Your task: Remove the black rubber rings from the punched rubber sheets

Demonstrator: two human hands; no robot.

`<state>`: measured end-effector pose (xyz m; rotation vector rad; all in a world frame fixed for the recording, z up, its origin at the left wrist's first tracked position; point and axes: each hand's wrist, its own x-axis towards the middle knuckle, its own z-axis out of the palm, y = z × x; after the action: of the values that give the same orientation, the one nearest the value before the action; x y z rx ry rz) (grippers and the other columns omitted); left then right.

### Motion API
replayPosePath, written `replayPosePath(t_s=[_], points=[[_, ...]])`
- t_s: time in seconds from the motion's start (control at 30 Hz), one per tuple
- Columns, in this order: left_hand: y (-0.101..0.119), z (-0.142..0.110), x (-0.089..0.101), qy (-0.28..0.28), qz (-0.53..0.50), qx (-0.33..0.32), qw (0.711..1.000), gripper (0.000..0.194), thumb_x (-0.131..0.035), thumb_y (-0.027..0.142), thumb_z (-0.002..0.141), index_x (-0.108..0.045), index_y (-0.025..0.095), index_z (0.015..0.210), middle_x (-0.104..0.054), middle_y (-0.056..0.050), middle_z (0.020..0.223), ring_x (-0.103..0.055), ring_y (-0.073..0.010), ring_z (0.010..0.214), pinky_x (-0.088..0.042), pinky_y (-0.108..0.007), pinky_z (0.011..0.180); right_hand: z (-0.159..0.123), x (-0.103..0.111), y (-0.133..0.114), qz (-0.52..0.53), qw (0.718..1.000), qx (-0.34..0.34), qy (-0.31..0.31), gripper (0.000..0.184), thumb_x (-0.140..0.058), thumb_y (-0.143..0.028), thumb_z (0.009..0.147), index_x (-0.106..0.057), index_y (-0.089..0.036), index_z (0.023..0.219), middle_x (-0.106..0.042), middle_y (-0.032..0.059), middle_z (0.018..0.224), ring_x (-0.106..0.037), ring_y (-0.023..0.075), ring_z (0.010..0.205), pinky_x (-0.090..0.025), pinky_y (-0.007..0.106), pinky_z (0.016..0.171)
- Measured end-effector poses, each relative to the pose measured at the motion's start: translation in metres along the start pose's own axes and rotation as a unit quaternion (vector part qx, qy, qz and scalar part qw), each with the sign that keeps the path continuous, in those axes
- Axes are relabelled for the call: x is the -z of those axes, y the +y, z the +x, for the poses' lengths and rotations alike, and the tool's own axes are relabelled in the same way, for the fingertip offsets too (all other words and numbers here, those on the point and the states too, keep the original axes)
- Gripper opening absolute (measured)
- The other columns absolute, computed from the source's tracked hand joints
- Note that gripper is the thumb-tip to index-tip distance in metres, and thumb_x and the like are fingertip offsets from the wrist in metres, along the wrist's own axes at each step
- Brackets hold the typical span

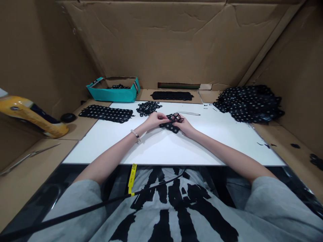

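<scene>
Both my hands meet over the middle of a white board [161,148]. My left hand [156,120] and my right hand [183,126] each have closed fingers on the same small black perforated rubber sheet [171,123], which has round holes and rings in it. The piece rests just above the board between the two hands. A heap of loose black rings [147,108] lies a little beyond my left hand.
A flat black perforated sheet [106,113] lies at the left, another [172,95] at the back, a big pile of them [249,102] at the right. A teal cardboard box [113,90] holds rings. A thin white tool [189,113] lies behind my hands. Cardboard walls surround everything.
</scene>
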<state>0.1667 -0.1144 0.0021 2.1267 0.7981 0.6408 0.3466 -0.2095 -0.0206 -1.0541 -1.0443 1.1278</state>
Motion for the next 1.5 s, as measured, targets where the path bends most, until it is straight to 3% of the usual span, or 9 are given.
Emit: replayPosePath(t_s=[0.47, 0.73, 0.87, 1.0, 1.07, 1.17, 1.3, 1.4, 1.5], points=[[-0.002, 0.003, -0.002, 0.044, 0.057, -0.004, 0.997, 0.029, -0.061, 0.041, 0.081, -0.077, 0.017, 0.078, -0.078, -0.006, 0.083, -0.067, -0.0224, 0.08, -0.048, -0.032, 0.072, 0.004, -0.002, 0.004, 0.038, 0.995, -0.09, 0.037, 0.029, -0.067, -0.009, 0.053, -0.067, -0.019, 0.081, -0.074, 0.0005, 0.083, -0.067, 0.0199, 0.092, -0.048, 0.035, 0.093], [-0.002, 0.004, -0.002, 0.064, 0.025, 0.006, 0.998, 0.025, -0.064, 0.038, 0.08, -0.077, 0.018, 0.073, -0.078, -0.006, 0.08, -0.068, -0.023, 0.079, -0.051, -0.033, 0.076, 0.006, 0.003, 0.005, 0.012, 0.998, -0.065, 0.018, 0.031, -0.058, -0.007, 0.051, -0.067, -0.019, 0.078, -0.074, 0.0004, 0.084, -0.066, 0.022, 0.092, -0.048, 0.038, 0.093], [-0.009, 0.011, 0.018, 0.164, -0.029, 0.045, 0.985, 0.026, -0.065, 0.04, 0.08, -0.077, 0.016, 0.079, -0.079, -0.008, 0.086, -0.069, -0.0248, 0.085, -0.053, -0.035, 0.08, 0.008, 0.005, 0.004, 0.005, 0.998, -0.061, 0.016, 0.028, -0.056, -0.009, 0.051, -0.065, -0.02, 0.075, -0.073, 0.0005, 0.079, -0.065, 0.0238, 0.09, -0.05, 0.038, 0.087], [-0.029, 0.018, 0.059, 0.356, -0.025, 0.06, 0.932, 0.025, -0.06, 0.035, 0.085, -0.075, 0.015, 0.083, -0.078, -0.009, 0.09, -0.068, -0.0236, 0.09, -0.052, -0.034, 0.086, 0.005, 0.006, 0.0, 0.004, 0.997, -0.072, 0.014, 0.028, -0.056, -0.012, 0.05, -0.067, -0.019, 0.074, -0.074, 0.0019, 0.081, -0.064, 0.024, 0.092, -0.049, 0.035, 0.084], [-0.041, 0.018, 0.075, 0.401, 0.006, 0.052, 0.914, 0.023, -0.061, 0.034, 0.085, -0.075, 0.015, 0.084, -0.078, -0.009, 0.092, -0.067, -0.0238, 0.092, -0.051, -0.035, 0.088, 0.002, 0.005, -0.004, 0.002, 0.997, -0.074, 0.01, 0.028, -0.058, -0.013, 0.051, -0.069, -0.019, 0.076, -0.075, 0.0022, 0.085, -0.064, 0.0236, 0.093, -0.048, 0.033, 0.082], [-0.056, 0.016, 0.082, 0.388, 0.095, 0.032, 0.916, 0.018, -0.065, 0.033, 0.084, -0.076, 0.019, 0.083, -0.076, -0.009, 0.095, -0.063, -0.0275, 0.1, -0.045, -0.043, 0.098, -0.001, 0.004, -0.01, -0.003, 0.997, -0.08, -0.008, 0.026, -0.065, -0.018, 0.055, -0.073, -0.019, 0.08, -0.076, 0.0033, 0.089, -0.064, 0.0227, 0.093, -0.047, 0.031, 0.079], [-0.062, 0.014, 0.073, 0.337, 0.187, 0.026, 0.922, 0.011, -0.07, 0.032, 0.083, -0.077, 0.024, 0.085, -0.073, -0.011, 0.105, -0.05, -0.0358, 0.114, -0.035, -0.055, 0.104, -0.005, 0.001, -0.015, -0.002, 0.996, -0.089, 0.0, 0.026, -0.082, -0.03, 0.058, -0.072, -0.018, 0.08, -0.076, 0.0057, 0.09, -0.065, 0.0214, 0.088, -0.048, 0.032, 0.079], [-0.051, 0.013, 0.066, 0.321, 0.204, 0.006, 0.925, 0.016, -0.068, 0.033, 0.086, -0.078, 0.025, 0.096, -0.07, -0.011, 0.113, -0.046, -0.0366, 0.117, -0.034, -0.054, 0.103, -0.005, 0.001, -0.014, 0.012, 0.995, -0.095, 0.022, 0.033, -0.088, -0.031, 0.054, -0.07, -0.017, 0.079, -0.075, 0.0062, 0.087, -0.066, 0.0218, 0.086, -0.049, 0.034, 0.08], [-0.029, 0.011, 0.055, 0.233, 0.198, -0.051, 0.951, 0.023, -0.064, 0.037, 0.089, -0.077, 0.023, 0.103, -0.073, -0.009, 0.109, -0.053, -0.0318, 0.11, -0.036, -0.048, 0.101, -0.003, 0.003, -0.01, 0.022, 0.995, -0.097, 0.032, 0.033, -0.086, -0.026, 0.052, -0.066, -0.018, 0.077, -0.073, 0.0035, 0.082, -0.066, 0.0216, 0.084, -0.049, 0.034, 0.079]])
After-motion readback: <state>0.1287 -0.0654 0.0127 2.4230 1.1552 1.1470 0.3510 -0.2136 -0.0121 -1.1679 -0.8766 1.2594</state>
